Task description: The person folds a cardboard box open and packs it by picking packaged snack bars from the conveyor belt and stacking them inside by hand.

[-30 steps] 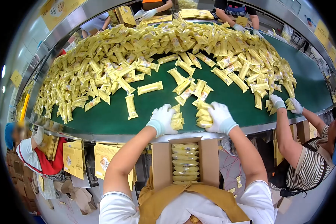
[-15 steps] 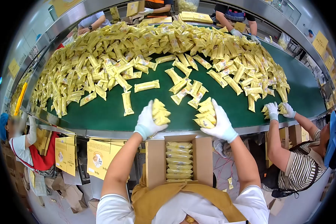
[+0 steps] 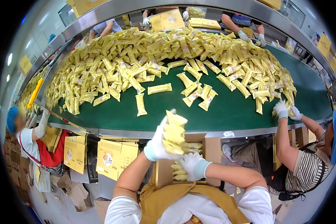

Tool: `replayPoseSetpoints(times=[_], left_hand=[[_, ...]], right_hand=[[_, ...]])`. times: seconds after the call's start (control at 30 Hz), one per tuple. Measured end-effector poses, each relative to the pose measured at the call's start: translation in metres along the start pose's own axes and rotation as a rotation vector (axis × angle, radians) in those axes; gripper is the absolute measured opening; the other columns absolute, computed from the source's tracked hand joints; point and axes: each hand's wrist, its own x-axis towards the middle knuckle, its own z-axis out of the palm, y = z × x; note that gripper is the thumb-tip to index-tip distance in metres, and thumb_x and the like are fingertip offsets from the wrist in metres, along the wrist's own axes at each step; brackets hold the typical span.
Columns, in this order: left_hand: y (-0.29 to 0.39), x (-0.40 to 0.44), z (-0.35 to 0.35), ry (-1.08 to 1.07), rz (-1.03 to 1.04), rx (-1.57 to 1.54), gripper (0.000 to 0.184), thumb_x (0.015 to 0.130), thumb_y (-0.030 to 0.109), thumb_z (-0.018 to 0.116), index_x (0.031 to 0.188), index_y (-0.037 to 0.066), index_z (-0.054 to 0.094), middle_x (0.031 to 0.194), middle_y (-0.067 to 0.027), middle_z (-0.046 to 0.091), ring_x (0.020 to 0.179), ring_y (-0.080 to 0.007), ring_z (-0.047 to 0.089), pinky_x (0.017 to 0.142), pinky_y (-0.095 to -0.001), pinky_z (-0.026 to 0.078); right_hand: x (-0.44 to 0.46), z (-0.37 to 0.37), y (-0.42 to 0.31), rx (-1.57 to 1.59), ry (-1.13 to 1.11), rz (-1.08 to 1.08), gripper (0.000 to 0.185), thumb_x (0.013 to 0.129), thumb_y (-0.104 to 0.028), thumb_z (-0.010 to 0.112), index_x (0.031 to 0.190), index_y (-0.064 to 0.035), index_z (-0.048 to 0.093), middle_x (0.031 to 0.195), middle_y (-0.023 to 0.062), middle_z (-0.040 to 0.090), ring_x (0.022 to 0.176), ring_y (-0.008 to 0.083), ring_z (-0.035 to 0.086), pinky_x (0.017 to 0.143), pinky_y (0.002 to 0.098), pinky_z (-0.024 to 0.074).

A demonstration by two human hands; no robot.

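My left hand [image 3: 157, 143], in a white glove, grips a row of several yellow packets [image 3: 173, 130] above the open cardboard box [image 3: 212, 145]. Inside that box, my right hand [image 3: 193, 165] is closed on several yellow packets [image 3: 179, 171] near the front end; its fingertips are partly hidden. More packets [image 3: 192, 146] lie in the box at its far end. Beyond it, a few loose packets [image 3: 159, 88] rest on the green belt [image 3: 127, 118], in front of a large heap of the same packets [image 3: 112, 56].
A person in a striped top [image 3: 306, 168] handles packets at the right. Another in a red apron [image 3: 59, 149] stands at the left. Gloved hands work behind the heap, one pair with a flat carton [image 3: 167, 19]. Printed cartons [image 3: 115, 158] hang below the metal edge [image 3: 138, 133].
Both my hands have come back from the belt towards the box with their packets. My right hand has gone down into the box. A carton across the belt has moved right.
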Motion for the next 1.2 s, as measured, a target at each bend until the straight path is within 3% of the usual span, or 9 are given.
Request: replayPoseSetpoints(times=[0.03, 0.13, 0.37, 0.53, 0.63, 0.77, 1.0, 1.13, 1.2], left_hand=[[-0.003, -0.004, 0.009, -0.061, 0.061, 0.086, 0.072, 0.095, 0.037, 0.067, 0.156, 0.020, 0.031, 0.124, -0.0136, 0.060, 0.102, -0.0235, 0.067, 0.084, -0.0364, 0.059], [-0.020, -0.018, 0.034, -0.170, 0.363, 0.890, 0.135, 0.051, 0.035, 0.099, 0.155, -0.002, 0.022, 0.126, -0.0171, 0.053, 0.120, -0.0296, 0.053, 0.109, -0.0406, 0.043], [-0.066, -0.004, 0.029, -0.167, 0.732, 1.753, 0.086, 0.071, 0.027, 0.079, 0.143, -0.003, 0.043, 0.120, -0.0178, 0.055, 0.115, -0.0357, 0.055, 0.103, -0.0486, 0.042], [-0.096, -0.006, 0.030, 0.034, 0.644, 1.991, 0.069, 0.077, 0.018, 0.067, 0.140, -0.001, 0.047, 0.117, -0.0150, 0.056, 0.111, -0.0313, 0.057, 0.101, -0.0487, 0.041], [-0.102, -0.001, 0.037, -0.084, 0.255, 2.135, 0.081, 0.077, 0.024, 0.070, 0.147, 0.000, 0.039, 0.125, -0.0160, 0.054, 0.120, -0.0309, 0.052, 0.104, -0.0513, 0.037], [-0.104, 0.026, 0.038, -0.336, -0.298, 2.084, 0.101, 0.073, 0.031, 0.075, 0.155, -0.001, 0.026, 0.137, -0.0196, 0.050, 0.131, -0.0336, 0.046, 0.109, -0.0518, 0.034], [-0.063, 0.053, 0.009, -0.884, -0.420, 1.893, 0.098, 0.077, 0.046, 0.076, 0.151, -0.004, 0.036, 0.148, -0.0276, 0.044, 0.136, -0.0400, 0.046, 0.112, -0.0479, 0.038], [0.051, 0.079, 0.013, -0.826, -0.433, 1.024, 0.055, 0.091, 0.039, 0.068, 0.129, 0.000, 0.064, 0.128, -0.0206, 0.067, 0.118, -0.0304, 0.064, 0.102, -0.0366, 0.050], [0.064, 0.115, 0.006, -0.621, -0.298, 1.059, 0.043, 0.092, 0.032, 0.068, 0.121, 0.000, 0.069, 0.123, -0.0193, 0.070, 0.113, -0.0283, 0.067, 0.098, -0.0338, 0.052]], right_hand=[[0.002, 0.004, 0.000, 0.039, -0.017, 0.010, 0.092, 0.075, -0.038, 0.076, 0.147, 0.0065, 0.040, 0.117, 0.0175, 0.060, 0.105, 0.0313, 0.062, 0.088, 0.0431, 0.0464], [0.024, 0.063, 0.010, 0.090, 0.074, -0.067, 0.081, 0.083, -0.037, 0.069, 0.149, 0.0014, 0.041, 0.137, 0.0203, 0.054, 0.129, 0.0337, 0.053, 0.107, 0.0441, 0.0411], [0.026, 0.124, 0.013, 0.134, 0.363, -0.108, 0.058, 0.085, -0.024, 0.064, 0.138, -0.0060, 0.052, 0.130, 0.0215, 0.060, 0.121, 0.0380, 0.058, 0.105, 0.0487, 0.0438], [0.011, 0.117, 0.007, 0.037, 0.145, -0.044, 0.059, 0.087, -0.024, 0.062, 0.142, -0.0060, 0.050, 0.098, 0.0167, 0.072, 0.083, 0.0319, 0.073, 0.077, 0.0516, 0.0541], [-0.009, 0.066, -0.011, -0.020, -0.054, 0.076, 0.069, 0.085, -0.045, 0.071, 0.141, -0.0076, 0.052, 0.108, 0.0151, 0.069, 0.092, 0.0309, 0.071, 0.077, 0.0468, 0.0531], [0.004, 0.061, -0.020, -0.122, -0.190, 0.145, 0.067, 0.086, -0.046, 0.068, 0.142, -0.0122, 0.053, 0.104, 0.0129, 0.071, 0.091, 0.0306, 0.071, 0.076, 0.0471, 0.0534], [-0.026, -0.029, 0.059, 0.483, -0.194, -0.180, 0.048, 0.093, -0.048, 0.067, 0.123, -0.0094, 0.069, 0.100, 0.0124, 0.074, 0.096, 0.0261, 0.071, 0.084, 0.0402, 0.0551], [-0.048, -0.058, 0.153, 0.901, 0.410, 0.089, 0.029, 0.094, -0.032, 0.069, 0.106, -0.0051, 0.074, 0.094, 0.0065, 0.074, 0.082, 0.0147, 0.069, 0.079, 0.0313, 0.0563], [-0.022, -0.055, 0.196, 0.789, 0.754, 0.350, 0.035, 0.091, -0.039, 0.069, 0.104, -0.0064, 0.072, 0.094, 0.0141, 0.071, 0.086, 0.0269, 0.068, 0.083, 0.0349, 0.0544]])
